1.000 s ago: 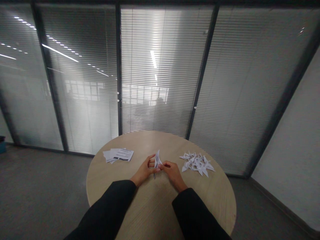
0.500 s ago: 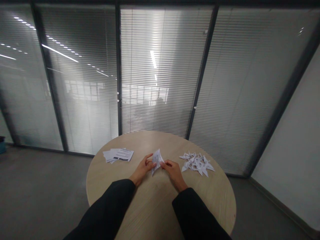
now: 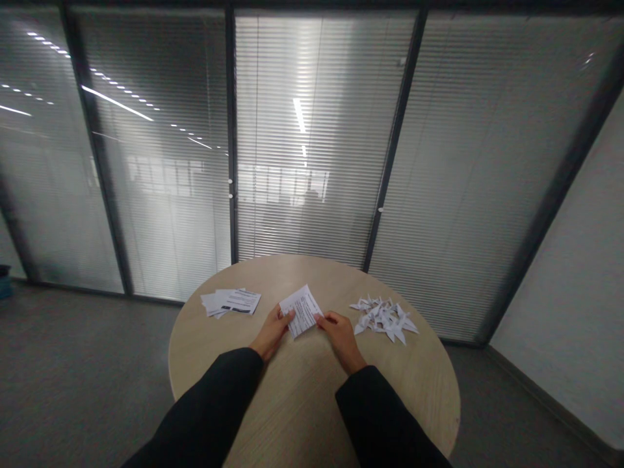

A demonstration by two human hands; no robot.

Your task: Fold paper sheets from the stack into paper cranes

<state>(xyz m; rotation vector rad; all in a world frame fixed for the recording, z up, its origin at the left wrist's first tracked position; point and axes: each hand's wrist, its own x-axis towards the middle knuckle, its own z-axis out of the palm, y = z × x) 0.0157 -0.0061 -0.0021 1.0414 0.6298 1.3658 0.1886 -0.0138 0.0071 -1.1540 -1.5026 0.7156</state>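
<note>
A square piece of printed paper (image 3: 302,310) is held in front of me above the table, its corners pointing up and down. My left hand (image 3: 273,331) pinches its left corner between thumb and fingers. At the right corner, my right hand (image 3: 338,331) grips the paper with thumb and fingertips. The sheet is spread nearly flat between both hands, with lines of print facing me. Whether it has creases is too small to tell.
Printed paper sheets (image 3: 238,301) lie overlapping on the left of the round wooden table (image 3: 297,403). A heap of folded white paper shapes (image 3: 386,318) with pointed ends sits to the right. Glass panels with blinds (image 3: 312,149) stand behind the table.
The paper was bent and narrow between my hands; now it is opened out wide. My left hand has moved slightly left and down, while my right hand has stayed in place.
</note>
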